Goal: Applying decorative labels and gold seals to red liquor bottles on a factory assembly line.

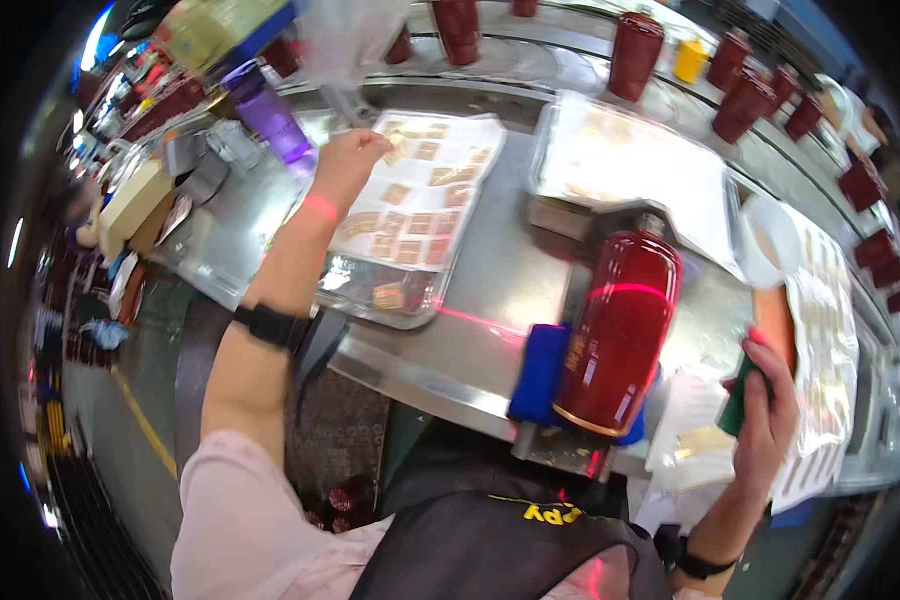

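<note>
My left hand (348, 168) is closed in a pinch at the far end of a decal sheet (394, 195), with a small gold decal (397, 150) at its fingertips. The sheet bears rows of small gold-brown pieces and lies in a shallow clear tray (395, 318). Before me a glossy dark red bottle (622, 325) leans in a stand with blue padding (537, 375), a red laser line crossing it. On the right, my right hand (767, 415) is closed round a dark green flat piece (738, 398). An orange strip (773, 318) shows just beyond its fingers.
A tray of white sheets (640, 165) stands beyond the bottle. A white bowl (768, 240) and another decal sheet (820, 350) are at the right. Several red bottles (637, 55) line the conveyor behind the metal table (485, 345). A purple container (270, 120) stands far left.
</note>
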Demonstrator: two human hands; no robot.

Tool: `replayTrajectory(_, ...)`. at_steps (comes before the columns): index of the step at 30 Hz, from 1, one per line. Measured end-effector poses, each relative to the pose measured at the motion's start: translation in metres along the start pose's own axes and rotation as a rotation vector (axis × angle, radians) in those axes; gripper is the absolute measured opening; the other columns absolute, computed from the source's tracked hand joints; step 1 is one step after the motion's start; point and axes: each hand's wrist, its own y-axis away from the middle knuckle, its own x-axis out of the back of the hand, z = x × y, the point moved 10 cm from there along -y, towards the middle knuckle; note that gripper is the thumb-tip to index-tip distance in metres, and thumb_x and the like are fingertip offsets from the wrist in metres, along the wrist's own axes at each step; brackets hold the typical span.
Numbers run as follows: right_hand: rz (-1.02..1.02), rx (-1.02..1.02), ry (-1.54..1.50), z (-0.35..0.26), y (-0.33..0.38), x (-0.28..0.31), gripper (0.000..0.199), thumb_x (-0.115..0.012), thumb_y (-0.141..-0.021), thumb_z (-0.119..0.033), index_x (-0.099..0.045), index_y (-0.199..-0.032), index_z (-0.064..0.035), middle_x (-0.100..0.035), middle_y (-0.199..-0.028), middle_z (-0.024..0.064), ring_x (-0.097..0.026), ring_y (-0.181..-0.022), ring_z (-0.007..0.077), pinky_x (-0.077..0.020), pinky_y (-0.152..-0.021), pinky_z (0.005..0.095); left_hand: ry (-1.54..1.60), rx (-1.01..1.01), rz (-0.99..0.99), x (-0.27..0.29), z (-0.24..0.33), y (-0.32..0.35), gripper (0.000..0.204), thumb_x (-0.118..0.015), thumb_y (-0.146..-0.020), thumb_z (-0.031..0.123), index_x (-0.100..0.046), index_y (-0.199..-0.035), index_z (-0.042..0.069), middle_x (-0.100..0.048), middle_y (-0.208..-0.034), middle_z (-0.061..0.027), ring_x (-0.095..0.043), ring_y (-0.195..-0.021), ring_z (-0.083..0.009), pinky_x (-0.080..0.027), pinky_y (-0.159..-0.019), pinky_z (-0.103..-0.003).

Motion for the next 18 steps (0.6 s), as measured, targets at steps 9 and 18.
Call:
replayTrajectory(9, -0.167, 0.268, -0.144, -0.078, -0.020, -0.076, 0.023, -0.069, -0.087, -0.012, -0.065, -0.107, -0.0019, -0.057, -0.123, 0.0141, -0.057, -0.109, 0.0212, -0.0439, -0.093, 0.0301, 0.737, -0.531, -0.578, -0.092, 0.231, 0.194, 0.021, -0.056, -0.093, 0.017, -0.067, -0.107, 0.005, -0.061, -0.112, -0.0081, -0.051, -0.112, -0.0197, -0.034, -0.101, -0.035)
replayTrajectory(18, -0.060, 0.136, 0.082, -0.020, -0.089, 0.007, 0.017, -0.063, -0.091, -0.021, -0.062, -0.091, -0.0042, -0.057, -0.121, 0.0050, -0.052, -0.092, 0.0095, -0.0432, -0.076, 0.0275, 0.360, -0.763, -0.303, -0.088, 0.205, 0.220, 0.080, -0.068, -0.081, 0.046, -0.040, -0.138, -0.003, -0.046, -0.136, -0.0220, -0.040, -0.125, -0.0377, -0.027, -0.108, -0.045)
